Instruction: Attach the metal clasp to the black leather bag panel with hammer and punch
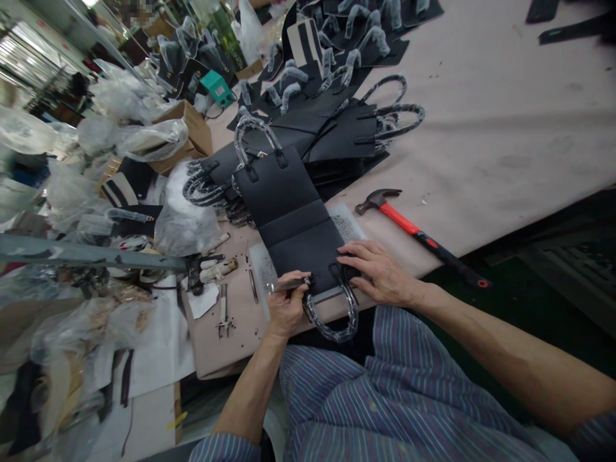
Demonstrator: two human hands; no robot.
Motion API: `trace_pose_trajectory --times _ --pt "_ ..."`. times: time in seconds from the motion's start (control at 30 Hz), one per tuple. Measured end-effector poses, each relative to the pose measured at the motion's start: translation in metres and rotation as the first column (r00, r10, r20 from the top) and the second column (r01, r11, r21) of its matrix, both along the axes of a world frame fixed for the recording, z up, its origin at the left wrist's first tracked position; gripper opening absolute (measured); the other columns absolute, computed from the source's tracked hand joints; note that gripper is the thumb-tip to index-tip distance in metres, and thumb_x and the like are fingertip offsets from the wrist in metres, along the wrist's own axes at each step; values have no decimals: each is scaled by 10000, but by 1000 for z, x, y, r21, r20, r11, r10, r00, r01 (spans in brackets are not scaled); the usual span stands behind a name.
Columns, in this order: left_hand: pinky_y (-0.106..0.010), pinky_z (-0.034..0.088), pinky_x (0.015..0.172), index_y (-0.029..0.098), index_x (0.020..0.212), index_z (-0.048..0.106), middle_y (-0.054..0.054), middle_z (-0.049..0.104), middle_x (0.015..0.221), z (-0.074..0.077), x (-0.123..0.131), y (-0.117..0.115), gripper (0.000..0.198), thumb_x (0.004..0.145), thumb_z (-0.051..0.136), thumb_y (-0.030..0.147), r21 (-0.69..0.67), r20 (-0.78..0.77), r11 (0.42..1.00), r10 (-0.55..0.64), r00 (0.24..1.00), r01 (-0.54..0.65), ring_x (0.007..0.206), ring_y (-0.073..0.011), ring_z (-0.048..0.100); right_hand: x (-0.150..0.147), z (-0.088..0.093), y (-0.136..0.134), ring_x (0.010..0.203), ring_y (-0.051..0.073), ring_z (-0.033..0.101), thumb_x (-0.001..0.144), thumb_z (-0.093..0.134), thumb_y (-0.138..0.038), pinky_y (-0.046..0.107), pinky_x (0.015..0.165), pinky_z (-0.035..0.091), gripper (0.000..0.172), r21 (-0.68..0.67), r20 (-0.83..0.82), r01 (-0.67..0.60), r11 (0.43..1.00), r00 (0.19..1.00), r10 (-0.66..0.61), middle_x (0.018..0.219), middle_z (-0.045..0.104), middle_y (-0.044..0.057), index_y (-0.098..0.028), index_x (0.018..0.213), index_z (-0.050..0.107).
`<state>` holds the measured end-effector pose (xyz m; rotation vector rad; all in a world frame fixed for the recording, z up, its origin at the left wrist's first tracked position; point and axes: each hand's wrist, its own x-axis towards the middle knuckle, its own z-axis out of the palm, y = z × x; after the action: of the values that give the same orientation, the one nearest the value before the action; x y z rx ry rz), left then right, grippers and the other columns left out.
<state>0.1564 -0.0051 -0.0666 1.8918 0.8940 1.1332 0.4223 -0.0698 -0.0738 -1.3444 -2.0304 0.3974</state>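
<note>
A black bag panel (291, 205) with a fold across its middle lies on a pale board (347, 221). Plastic film wraps its far handle (240, 138) and its near handle (353, 314), which hangs towards my body. My left hand (285, 314) is closed on a slim silver metal tool (283, 285), whose tip meets the panel near the left base of the near handle. The tool's exact kind is unclear. My right hand (385, 274) rests on the panel's right edge beside the other handle base, fingers stretched out over the black surface.
A claw hammer (409, 228) with a red and black handle lies to the right. More black bag panels (332, 122) are piled beyond. Left are a caliper-like tool (223, 308), a thin metal rod (253, 286), another hammer (195, 277) and a grey bar (96, 250).
</note>
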Motion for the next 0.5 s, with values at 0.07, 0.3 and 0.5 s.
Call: trace_pose_trajectory --times 0.07,0.3,0.5 --pt "-416 607 924 192 1030 635 -64 765 1004 -1 0 0 98 941 666 220 -16 20 1000 6 1000 -5 955 -205 756 0 0 0 1331 361 482 901 589 -229 595 1094 416 478 1 -1 -2 1000 1000 2 1443 544 128 -203 1378 591" --pt "-414 611 918 186 1028 634 -70 759 1010 -5 -1 -1 110 934 679 221 -41 63 999 14 998 -12 953 -208 758 0 1 0 1322 357 478 924 580 -247 580 1098 407 448 4 14 -1 1000 1000 1 1441 539 137 -185 1367 590" --pt "-427 607 933 193 1041 647 -70 761 1019 -6 -1 0 113 935 679 211 -7 37 1000 -1 999 2 967 -212 757 0 1 0 1322 360 479 909 585 -231 587 1095 406 458 1 -2 -6 1000 1000 6 1438 546 135 -190 1365 600"
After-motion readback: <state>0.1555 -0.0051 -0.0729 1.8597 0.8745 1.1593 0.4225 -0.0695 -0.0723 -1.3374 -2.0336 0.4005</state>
